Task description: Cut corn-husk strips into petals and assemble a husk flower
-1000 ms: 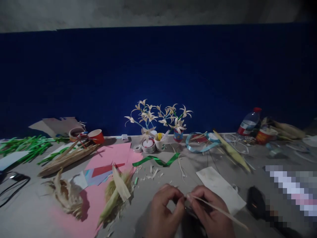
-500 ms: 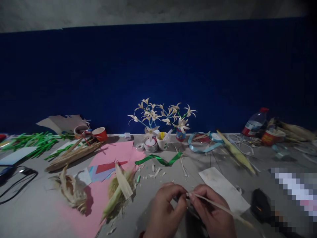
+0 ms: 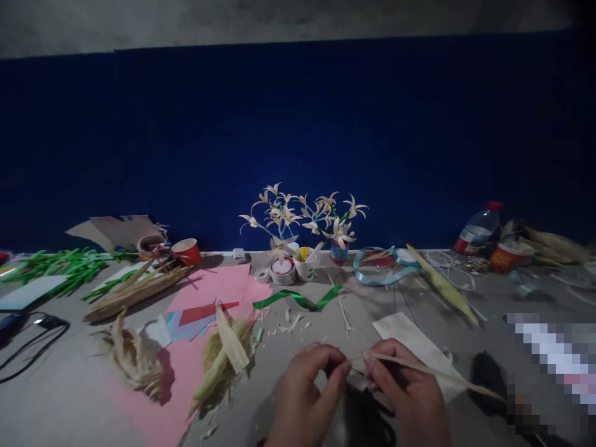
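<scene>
My left hand point(image 3: 310, 391) and my right hand point(image 3: 406, 391) face each other above the table's front edge. Between thumb and forefinger, each hand pinches a thin pale strip of corn husk point(image 3: 435, 372). Its long free end sticks out past my right hand, sloping down to the right. A short bit of it spans the small gap between the fingertips. A white paper sheet point(image 3: 405, 329) lies just behind my right hand. Husk scraps point(image 3: 292, 320) are scattered beyond my left hand. Something dark, too dim to name, shows below the hands.
Husk flowers point(image 3: 282, 214) stand in small cups point(image 3: 305, 268) at the back. A green ribbon point(image 3: 298, 301) lies before them. To the left are corn husks point(image 3: 223, 363), pink paper point(image 3: 209, 288) and green stems point(image 3: 60, 270). A bottle point(image 3: 479, 230) stands back right, near blue ribbon point(image 3: 384, 277).
My hands have moved slightly apart, the right one shifting a little right. The strip's free end now reaches farther right. Both hands keep their pinch.
</scene>
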Tool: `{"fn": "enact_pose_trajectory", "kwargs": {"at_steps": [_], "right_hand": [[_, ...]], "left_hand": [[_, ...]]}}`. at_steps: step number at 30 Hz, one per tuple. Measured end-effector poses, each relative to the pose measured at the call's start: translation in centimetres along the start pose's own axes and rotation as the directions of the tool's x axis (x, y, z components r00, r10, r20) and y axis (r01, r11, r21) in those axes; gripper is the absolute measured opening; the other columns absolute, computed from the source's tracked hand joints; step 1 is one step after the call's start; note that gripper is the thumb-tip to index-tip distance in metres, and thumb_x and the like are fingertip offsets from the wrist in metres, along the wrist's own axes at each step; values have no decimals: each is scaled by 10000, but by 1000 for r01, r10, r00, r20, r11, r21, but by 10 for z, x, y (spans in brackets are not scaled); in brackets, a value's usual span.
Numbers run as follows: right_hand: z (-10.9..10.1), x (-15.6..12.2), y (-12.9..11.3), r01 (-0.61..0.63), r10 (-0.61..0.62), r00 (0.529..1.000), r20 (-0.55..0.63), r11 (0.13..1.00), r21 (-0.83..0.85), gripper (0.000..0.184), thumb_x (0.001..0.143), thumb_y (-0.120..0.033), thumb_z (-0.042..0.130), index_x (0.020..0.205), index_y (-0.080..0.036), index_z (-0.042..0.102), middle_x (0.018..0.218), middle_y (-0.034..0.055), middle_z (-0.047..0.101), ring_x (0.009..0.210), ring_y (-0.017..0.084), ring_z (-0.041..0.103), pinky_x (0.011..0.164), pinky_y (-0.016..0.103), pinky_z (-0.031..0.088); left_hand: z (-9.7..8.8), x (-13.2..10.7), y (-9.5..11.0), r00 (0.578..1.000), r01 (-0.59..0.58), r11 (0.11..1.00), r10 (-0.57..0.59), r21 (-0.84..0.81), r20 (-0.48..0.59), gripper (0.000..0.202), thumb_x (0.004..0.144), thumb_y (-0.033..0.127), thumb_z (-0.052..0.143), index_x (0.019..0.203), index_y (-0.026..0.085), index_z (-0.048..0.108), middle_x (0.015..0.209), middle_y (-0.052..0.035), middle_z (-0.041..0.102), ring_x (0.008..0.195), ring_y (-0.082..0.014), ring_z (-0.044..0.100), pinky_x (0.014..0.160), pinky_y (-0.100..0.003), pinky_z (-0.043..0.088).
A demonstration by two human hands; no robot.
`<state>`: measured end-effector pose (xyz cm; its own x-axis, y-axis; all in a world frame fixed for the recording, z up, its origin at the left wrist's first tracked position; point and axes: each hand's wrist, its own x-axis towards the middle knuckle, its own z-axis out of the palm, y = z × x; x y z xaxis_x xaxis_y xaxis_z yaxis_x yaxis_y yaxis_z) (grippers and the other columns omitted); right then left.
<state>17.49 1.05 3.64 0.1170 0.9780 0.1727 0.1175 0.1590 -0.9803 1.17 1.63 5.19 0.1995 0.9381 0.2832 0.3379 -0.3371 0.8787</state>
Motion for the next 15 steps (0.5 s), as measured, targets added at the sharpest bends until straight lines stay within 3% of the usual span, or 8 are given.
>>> {"fn": "enact_pose_trajectory", "kwargs": {"at_steps": [2, 4, 6, 8, 9, 11, 15], "right_hand": [[-3, 2, 5, -25, 28, 997, 74, 999, -47, 247, 861, -437, 590, 784, -210, 648, 681, 4, 653, 566, 157, 608, 534, 231, 501], [-9, 3, 14, 9, 23, 988, 153, 979, -203, 262, 901, -418, 517, 946, -210, 669, 839, 48, 709, 693, 190, 666, 622, 266, 544], [-16, 4, 27, 119, -12, 975, 221, 871, -477, 257, 917, -314, 469, 1042, -210, 667, 994, 82, 725, 897, 233, 675, 804, 341, 538], [-21, 3, 38, 213, -22, 960, 278, 701, -681, 275, 861, -154, 470, 1028, -195, 685, 1068, 104, 715, 1026, 281, 632, 930, 435, 468], [-23, 3, 42, 225, -11, 959, 285, 642, -733, 300, 811, -93, 480, 1003, -182, 694, 1058, 117, 712, 1023, 307, 624, 931, 476, 451], [-24, 4, 46, 211, 18, 961, 277, 602, -770, 317, 735, -28, 486, 932, -161, 697, 995, 138, 706, 952, 337, 623, 860, 503, 458], [-21, 8, 41, 223, 37, 956, 292, 556, -800, 278, 746, -3, 449, 795, -183, 654, 897, 118, 689, 892, 313, 614, 787, 437, 452]], "left_hand": [[-1, 2, -1, 999, 45, 999, -44, -30, 3, 272, 885, 301, 552, 639, 193, 592, 649, -4, 614, 680, -165, 596, 684, -241, 422], [-6, 3, -7, 995, 101, 992, -102, -72, -7, 290, 890, 343, 545, 647, 192, 589, 665, -5, 619, 689, -167, 595, 680, -238, 418], [-11, 4, -15, 989, 144, 982, -148, -125, -19, 292, 894, 387, 532, 692, 190, 609, 672, -9, 626, 698, -174, 597, 690, -244, 425], [-15, 4, -23, 985, 168, 968, -174, -189, -11, 293, 891, 413, 526, 738, 184, 628, 667, -15, 633, 693, -179, 595, 686, -250, 435], [-16, 3, -26, 983, 179, 960, -185, -213, -4, 293, 887, 418, 527, 753, 181, 633, 667, -18, 638, 689, -180, 593, 678, -251, 438], [-16, 3, -30, 979, 198, 952, -202, -235, 6, 293, 878, 420, 537, 751, 176, 637, 666, -25, 643, 683, -179, 589, 662, -250, 439], [-13, 3, -31, 976, 211, 943, -217, -258, 4, 286, 872, 416, 556, 775, 166, 655, 671, -31, 656, 683, -174, 586, 660, -252, 441]]}}
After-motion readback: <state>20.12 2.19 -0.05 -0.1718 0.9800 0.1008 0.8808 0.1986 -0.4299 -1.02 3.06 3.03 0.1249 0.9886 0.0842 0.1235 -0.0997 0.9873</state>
